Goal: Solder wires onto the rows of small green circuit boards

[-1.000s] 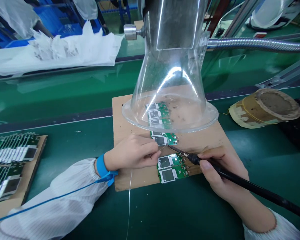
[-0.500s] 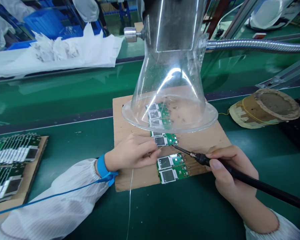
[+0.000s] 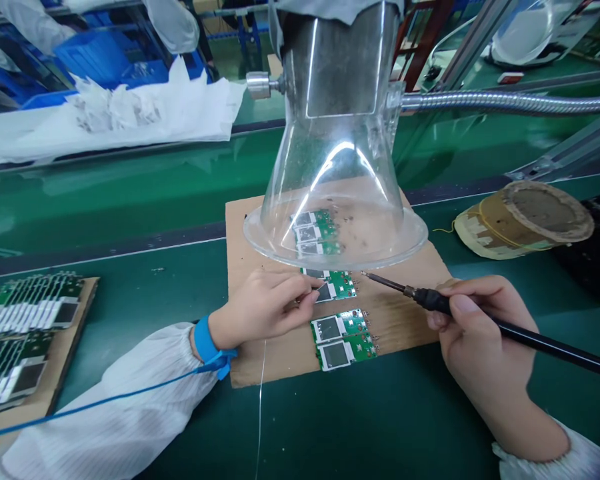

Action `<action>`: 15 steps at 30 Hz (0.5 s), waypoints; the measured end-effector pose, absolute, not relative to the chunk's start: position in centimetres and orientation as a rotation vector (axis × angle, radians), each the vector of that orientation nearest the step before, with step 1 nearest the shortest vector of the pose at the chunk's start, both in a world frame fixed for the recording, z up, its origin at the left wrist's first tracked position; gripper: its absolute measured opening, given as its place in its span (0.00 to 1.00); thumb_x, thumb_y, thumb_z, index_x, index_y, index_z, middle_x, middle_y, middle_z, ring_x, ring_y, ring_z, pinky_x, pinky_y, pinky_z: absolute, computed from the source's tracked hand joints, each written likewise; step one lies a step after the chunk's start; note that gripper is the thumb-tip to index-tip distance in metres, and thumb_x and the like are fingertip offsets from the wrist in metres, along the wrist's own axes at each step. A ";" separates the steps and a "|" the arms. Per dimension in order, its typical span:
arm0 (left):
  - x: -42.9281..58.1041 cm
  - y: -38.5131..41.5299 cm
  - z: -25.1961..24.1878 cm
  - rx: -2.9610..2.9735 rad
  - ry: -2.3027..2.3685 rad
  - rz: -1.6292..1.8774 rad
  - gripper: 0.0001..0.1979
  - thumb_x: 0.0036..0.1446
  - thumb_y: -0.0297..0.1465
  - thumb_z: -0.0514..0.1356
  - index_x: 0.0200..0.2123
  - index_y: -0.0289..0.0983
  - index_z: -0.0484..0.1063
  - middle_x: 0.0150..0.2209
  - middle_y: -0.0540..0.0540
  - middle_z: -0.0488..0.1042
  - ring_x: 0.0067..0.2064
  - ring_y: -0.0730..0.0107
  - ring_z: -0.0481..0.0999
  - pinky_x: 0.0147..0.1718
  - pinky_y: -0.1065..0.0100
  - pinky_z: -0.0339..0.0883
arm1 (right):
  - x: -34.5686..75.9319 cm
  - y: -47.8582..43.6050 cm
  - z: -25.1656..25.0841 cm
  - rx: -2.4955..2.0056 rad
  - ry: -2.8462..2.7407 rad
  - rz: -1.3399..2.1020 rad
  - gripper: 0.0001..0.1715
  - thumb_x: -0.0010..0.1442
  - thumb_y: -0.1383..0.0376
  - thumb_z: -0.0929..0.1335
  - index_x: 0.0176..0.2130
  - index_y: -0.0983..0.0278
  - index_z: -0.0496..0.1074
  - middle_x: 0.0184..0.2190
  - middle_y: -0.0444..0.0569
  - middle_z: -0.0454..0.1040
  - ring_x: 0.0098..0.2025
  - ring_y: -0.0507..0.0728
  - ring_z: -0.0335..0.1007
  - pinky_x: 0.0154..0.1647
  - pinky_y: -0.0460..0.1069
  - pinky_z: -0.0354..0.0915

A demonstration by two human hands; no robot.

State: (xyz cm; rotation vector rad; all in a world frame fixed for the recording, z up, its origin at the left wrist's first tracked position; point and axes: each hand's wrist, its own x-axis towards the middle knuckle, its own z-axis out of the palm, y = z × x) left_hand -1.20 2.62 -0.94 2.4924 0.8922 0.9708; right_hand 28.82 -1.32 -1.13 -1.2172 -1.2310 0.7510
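Observation:
My right hand (image 3: 490, 347) grips a black soldering iron (image 3: 433, 300) like a pen. Its metal tip points left, just off the right edge of a green circuit board (image 3: 343, 283) with a small grey screen. My left hand (image 3: 275, 303), fingers pinched, is over the left side of that board, index fingertip at its screen. A thin strand of solder wire (image 3: 261, 400) runs from beneath this hand down past the cardboard's front edge; its end at the fingers is hidden. Nearer me lies another pair of boards (image 3: 337, 350). All rest on a cardboard sheet (image 3: 280, 363).
A clear fume hood (image 3: 335, 173) with a flexible metal hose (image 3: 505, 102) hangs over more boards. At right stands a round, taped container (image 3: 520, 220). Stacked boards (image 3: 25, 307) sit at left on cardboard. A blue wrist strap (image 3: 206, 337) trails a cord leftward.
The soldering iron has moved right, its tip coming away from the board. My left hand has stayed nearly in place, index finger now stretched further over the screen. The view has shifted slightly.

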 end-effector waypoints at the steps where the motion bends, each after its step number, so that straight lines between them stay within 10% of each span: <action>1: -1.2 2.6 -1.0 2.489 0.896 0.971 0.05 0.73 0.27 0.58 0.41 0.38 0.73 0.42 0.46 0.87 0.29 0.75 0.81 0.24 0.72 0.70 | 28.8 -1.2 -1.1 -1.213 -1.226 0.763 0.09 0.68 0.60 0.73 0.35 0.59 0.74 0.25 0.43 0.74 0.22 0.54 0.67 0.22 0.49 0.65; 15: -1.2 3.1 -0.9 2.416 1.005 0.936 0.14 0.74 0.32 0.57 0.32 0.38 0.70 0.22 0.56 0.67 0.22 0.77 0.65 0.22 0.72 0.57 | 29.1 -0.7 -0.1 -1.239 -1.327 0.815 0.09 0.69 0.60 0.73 0.36 0.59 0.74 0.27 0.43 0.75 0.24 0.53 0.71 0.24 0.48 0.68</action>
